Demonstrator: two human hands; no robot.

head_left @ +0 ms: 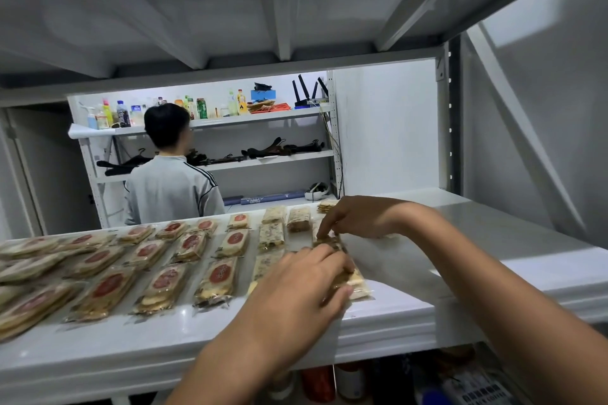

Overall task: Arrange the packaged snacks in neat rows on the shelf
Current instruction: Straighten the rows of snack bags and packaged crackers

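Honestly, left hand and right hand both have their grip clamped on one snack packet, centre-right; a sloppy push could skew neighbouring rows.

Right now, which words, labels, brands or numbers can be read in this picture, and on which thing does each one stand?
"BLACK COFFEE" (blurred, it only seems to read so): on the box under the shelf, bottom right.
The snack packets carry red round labels: characters too blurred to read.
The bottles on the far shelf: labels too small to read.
The blue roll: white marking, not readable.
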